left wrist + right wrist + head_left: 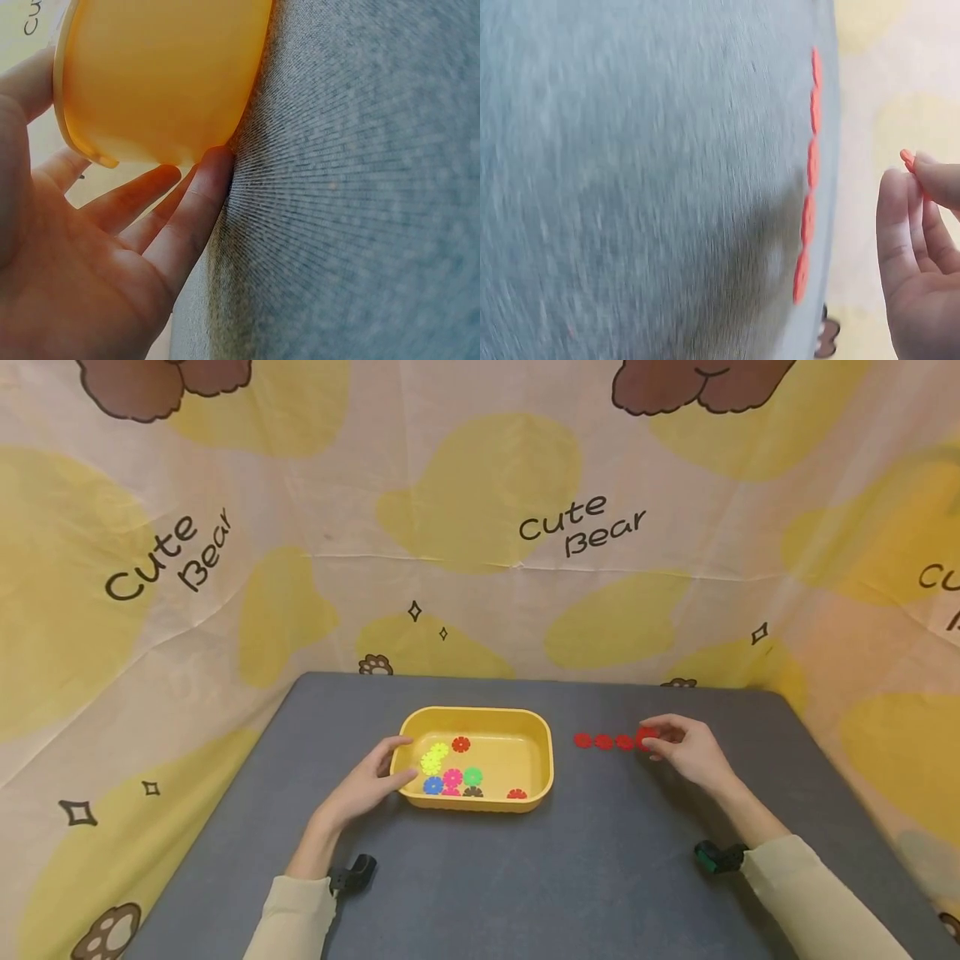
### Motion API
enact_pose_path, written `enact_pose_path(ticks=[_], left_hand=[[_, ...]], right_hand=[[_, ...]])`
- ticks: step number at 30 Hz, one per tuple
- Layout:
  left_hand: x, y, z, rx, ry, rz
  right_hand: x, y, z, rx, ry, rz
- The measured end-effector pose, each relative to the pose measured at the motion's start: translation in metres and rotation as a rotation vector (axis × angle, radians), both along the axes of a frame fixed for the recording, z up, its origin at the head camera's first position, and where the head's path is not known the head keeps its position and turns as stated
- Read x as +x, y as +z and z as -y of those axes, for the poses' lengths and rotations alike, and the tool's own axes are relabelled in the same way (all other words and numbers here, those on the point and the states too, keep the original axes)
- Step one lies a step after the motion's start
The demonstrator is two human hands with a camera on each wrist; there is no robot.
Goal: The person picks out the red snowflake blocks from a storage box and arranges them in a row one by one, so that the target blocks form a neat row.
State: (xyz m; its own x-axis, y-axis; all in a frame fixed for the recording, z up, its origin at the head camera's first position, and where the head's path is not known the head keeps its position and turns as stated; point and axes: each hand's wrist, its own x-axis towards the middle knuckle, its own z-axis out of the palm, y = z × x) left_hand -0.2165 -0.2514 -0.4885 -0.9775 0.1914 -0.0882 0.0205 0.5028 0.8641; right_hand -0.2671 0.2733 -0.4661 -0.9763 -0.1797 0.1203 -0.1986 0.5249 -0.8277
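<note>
The thumb and fingers of the right hand [692, 753], right of centre, curl together and pinch a red flower-shaped disc [907, 157]; a row of red discs [603, 742] lies just left of it on the grey table [600, 877], five showing in the right wrist view; the left hand [371, 777], its fingers spread and fairly straight, touches the left end of a yellow tray [480, 804] at centre; inside lie yellow-green discs [431, 763], mostly left, among other colours; printed cloth [480, 485] fills the upper frame.
</note>
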Motion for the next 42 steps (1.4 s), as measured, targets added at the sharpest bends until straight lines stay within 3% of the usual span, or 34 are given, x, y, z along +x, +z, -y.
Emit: enact_pose_path(ticks=[13, 25, 35, 42], left_hand=[[-0.002, -0.003, 0.000, 0.009, 0.008, 0.011], [-0.001, -0.002, 0.001, 0.014, 0.009, 0.010], [0.001, 0.001, -0.001, 0.005, -0.017, 0.000], [0.000, 0.000, 0.000, -0.002, -0.015, 0.000]], right_hand=[[-0.008, -0.016, -0.046, 0.086, -0.103, 0.020], [-0.022, -0.030, -0.064, 0.226, -0.085, 0.080], [-0.020, -0.026, -0.065, 0.274, -0.069, 0.063], [-0.016, -0.004, -0.049, 0.275, -0.091, 0.001]])
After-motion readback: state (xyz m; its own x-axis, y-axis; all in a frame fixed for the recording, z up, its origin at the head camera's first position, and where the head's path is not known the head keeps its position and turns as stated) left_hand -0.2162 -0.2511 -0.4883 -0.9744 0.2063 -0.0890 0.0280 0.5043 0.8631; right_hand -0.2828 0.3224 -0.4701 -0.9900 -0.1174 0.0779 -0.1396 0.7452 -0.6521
